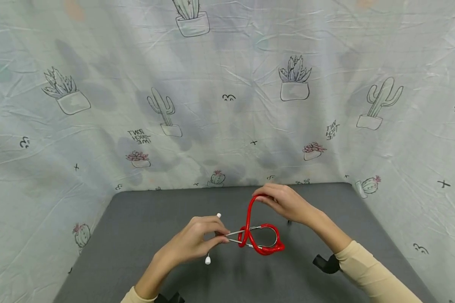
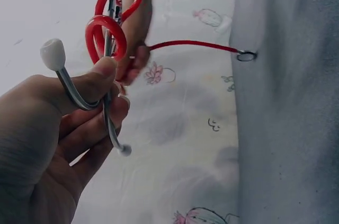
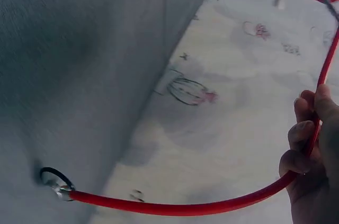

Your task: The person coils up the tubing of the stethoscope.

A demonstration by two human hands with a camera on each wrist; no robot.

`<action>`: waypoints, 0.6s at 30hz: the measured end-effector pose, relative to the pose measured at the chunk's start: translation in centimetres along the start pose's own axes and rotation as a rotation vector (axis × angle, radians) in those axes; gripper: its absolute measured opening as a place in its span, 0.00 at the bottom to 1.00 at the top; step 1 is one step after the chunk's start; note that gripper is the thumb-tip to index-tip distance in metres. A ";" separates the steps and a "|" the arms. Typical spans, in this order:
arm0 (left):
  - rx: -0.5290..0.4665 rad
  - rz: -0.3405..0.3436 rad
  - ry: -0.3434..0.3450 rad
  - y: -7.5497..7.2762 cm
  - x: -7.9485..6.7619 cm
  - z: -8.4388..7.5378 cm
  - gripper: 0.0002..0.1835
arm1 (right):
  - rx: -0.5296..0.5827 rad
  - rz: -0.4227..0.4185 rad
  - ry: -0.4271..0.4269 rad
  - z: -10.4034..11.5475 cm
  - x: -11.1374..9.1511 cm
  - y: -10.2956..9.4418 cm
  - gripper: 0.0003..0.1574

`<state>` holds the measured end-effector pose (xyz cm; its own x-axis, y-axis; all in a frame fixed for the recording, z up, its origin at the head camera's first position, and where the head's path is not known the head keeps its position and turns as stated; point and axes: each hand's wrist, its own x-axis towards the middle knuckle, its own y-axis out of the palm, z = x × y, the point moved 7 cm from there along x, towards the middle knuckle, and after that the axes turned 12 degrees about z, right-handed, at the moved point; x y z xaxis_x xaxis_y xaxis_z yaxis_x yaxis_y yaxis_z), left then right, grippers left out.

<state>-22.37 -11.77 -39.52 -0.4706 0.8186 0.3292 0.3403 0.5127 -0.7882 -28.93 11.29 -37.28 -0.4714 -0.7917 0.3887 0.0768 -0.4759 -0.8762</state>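
Note:
A stethoscope with red tubing is held between both hands above the table. My left hand pinches its metal ear tubes between thumb and fingers, with white eartips sticking out on either side. The red tubing is looped round the ear tubes just right of the left fingertips. Higher and to the right, my right hand grips the tubing with curled fingers. From there the tubing runs down to the chestpiece, which shows at the grey tabletop in both wrist views and is mostly hidden in the head view.
A grey table lies beneath the hands. Pale cloth printed with cacti hangs behind it and along both sides. Black straps sit at the wrists, by cream sleeves.

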 end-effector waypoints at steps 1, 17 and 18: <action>-0.001 -0.014 0.007 -0.1 0.0 0.0 0.06 | 0.040 0.014 0.028 -0.4 0.0 0.5 0.11; 0.050 -0.124 -0.015 -2.0 -0.2 0.9 0.10 | 0.120 0.080 0.189 0.1 -1.1 6.8 0.16; 0.053 -0.128 -0.022 -2.2 -0.2 1.0 0.10 | 0.074 0.077 0.184 0.5 -1.3 7.1 0.19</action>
<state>-23.86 -13.36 -38.41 -0.5254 0.7414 0.4174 0.2334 0.5973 -0.7673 -27.39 8.73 -43.85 -0.6140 -0.7463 0.2569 0.1798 -0.4492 -0.8751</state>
